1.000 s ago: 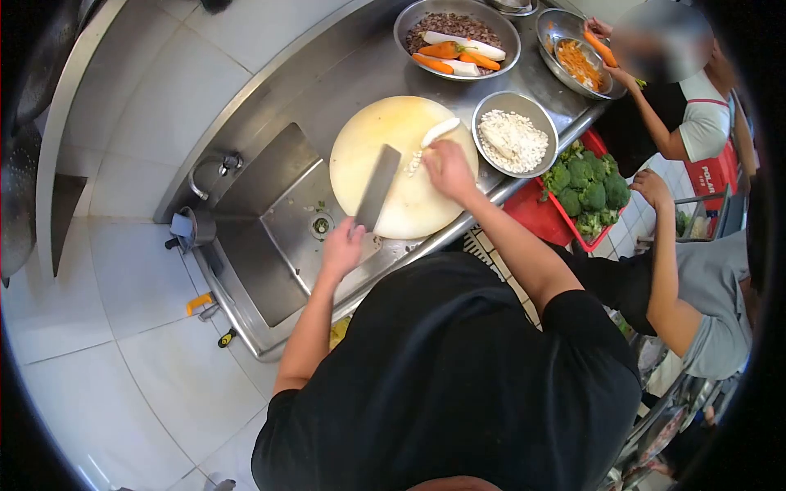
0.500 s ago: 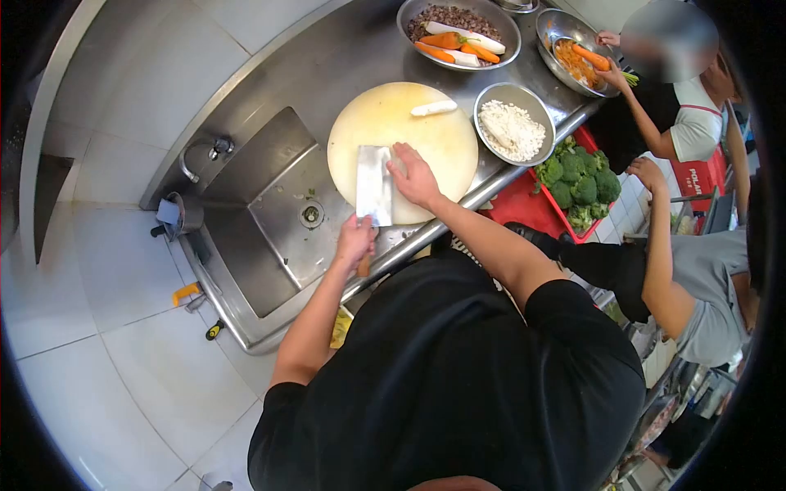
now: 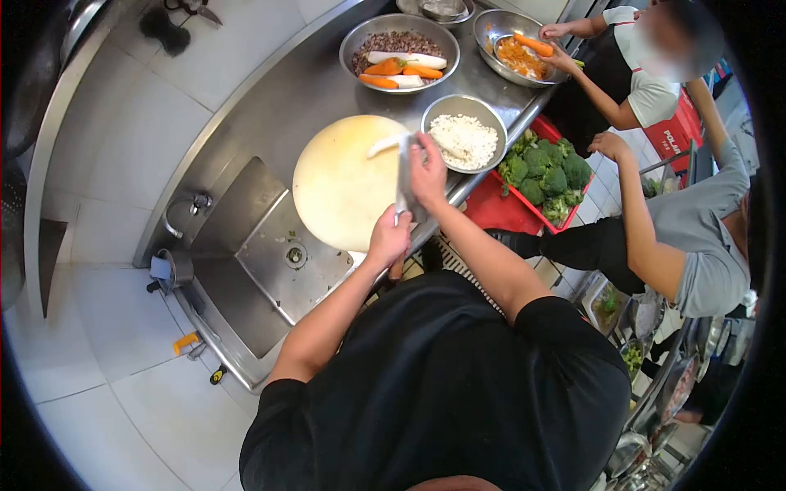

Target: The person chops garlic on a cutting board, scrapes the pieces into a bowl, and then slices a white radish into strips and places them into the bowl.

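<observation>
My left hand [image 3: 389, 237] is closed round the brown handle of a cleaver [image 3: 404, 176], its broad blade standing edge-on near the right side of a round cutting board [image 3: 336, 188]. Flat along the blade's right face lies my right hand [image 3: 427, 173], fingers stretched out; whether anything sits between palm and blade is hidden. A peeled white root piece [image 3: 382, 147] rests on the board, its right end close to the blade. Just beyond my right hand stands a metal bowl [image 3: 463, 101] of chopped white bits [image 3: 463, 141].
A sink [image 3: 266, 282] with a tap [image 3: 190, 211] lies left of the board. Farther back stands a bowl [image 3: 348, 45] of carrots and white roots. Broccoli [image 3: 544, 172] fills a red crate [image 3: 524, 204]. At right, a co-worker's hands hold a carrot [image 3: 534, 45] over another bowl [image 3: 491, 57]; a second person stands nearby.
The cleaver has moved right across the board, from lying flat to upright, with both hands following towards the bowl of white bits. The view has shifted a little.
</observation>
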The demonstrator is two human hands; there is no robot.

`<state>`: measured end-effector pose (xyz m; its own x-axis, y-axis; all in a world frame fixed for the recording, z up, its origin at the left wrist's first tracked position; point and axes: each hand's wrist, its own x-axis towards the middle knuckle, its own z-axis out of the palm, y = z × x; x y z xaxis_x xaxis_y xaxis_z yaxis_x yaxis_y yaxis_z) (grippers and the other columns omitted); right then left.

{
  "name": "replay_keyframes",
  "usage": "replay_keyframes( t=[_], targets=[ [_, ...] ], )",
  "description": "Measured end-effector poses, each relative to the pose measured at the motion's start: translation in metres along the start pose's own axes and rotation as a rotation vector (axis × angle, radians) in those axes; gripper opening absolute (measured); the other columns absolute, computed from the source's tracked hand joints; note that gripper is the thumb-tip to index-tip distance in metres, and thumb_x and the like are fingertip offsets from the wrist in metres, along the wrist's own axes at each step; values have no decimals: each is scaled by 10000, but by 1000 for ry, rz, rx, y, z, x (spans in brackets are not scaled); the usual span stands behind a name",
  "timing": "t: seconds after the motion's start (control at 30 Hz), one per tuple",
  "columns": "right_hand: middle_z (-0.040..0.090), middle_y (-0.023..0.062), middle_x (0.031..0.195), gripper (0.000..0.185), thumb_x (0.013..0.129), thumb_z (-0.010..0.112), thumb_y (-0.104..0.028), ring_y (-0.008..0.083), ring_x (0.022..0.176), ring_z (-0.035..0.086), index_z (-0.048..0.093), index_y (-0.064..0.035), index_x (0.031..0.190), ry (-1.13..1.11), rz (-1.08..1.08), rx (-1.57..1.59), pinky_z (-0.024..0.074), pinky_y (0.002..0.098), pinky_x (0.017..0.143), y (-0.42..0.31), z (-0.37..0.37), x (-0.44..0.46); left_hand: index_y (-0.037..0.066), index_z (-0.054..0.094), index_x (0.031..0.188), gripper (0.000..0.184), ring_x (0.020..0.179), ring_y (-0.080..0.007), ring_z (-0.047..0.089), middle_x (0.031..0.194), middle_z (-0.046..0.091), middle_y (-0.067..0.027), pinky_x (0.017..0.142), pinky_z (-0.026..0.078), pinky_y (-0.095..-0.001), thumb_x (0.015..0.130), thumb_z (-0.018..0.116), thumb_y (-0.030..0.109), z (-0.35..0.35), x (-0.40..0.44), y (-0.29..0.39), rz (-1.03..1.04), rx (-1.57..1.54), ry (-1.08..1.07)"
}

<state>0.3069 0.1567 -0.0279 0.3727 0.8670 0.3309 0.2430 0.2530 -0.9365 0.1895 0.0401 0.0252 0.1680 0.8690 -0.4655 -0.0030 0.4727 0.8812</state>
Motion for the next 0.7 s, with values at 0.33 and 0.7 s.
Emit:
replay_keyframes(
  t=[0.33, 0.7],
  targets=[
    [658, 199, 1154, 403, 922, 684, -305, 372, 1139, 617, 665, -25, 1212, -104, -62, -589, 462, 470, 1030, 80, -103, 131, 55, 573, 1087, 141, 466, -112, 481, 654, 498, 7, 426, 439, -302, 1056, 550, 191, 25, 46, 75, 75, 328, 110],
    [689, 208, 1017, 323, 779, 754, -245, 353, 966, 682, 701, -79, 1051, -642, -80, -884, 512, 480, 896, 53, -93, 143, 28, 513, 1039, 124, 463, -111, 480, 653, 495, -13, 412, 427, -290, 1057, 546, 146, -38, -25, 12, -35, 109, 363]
  ],
)
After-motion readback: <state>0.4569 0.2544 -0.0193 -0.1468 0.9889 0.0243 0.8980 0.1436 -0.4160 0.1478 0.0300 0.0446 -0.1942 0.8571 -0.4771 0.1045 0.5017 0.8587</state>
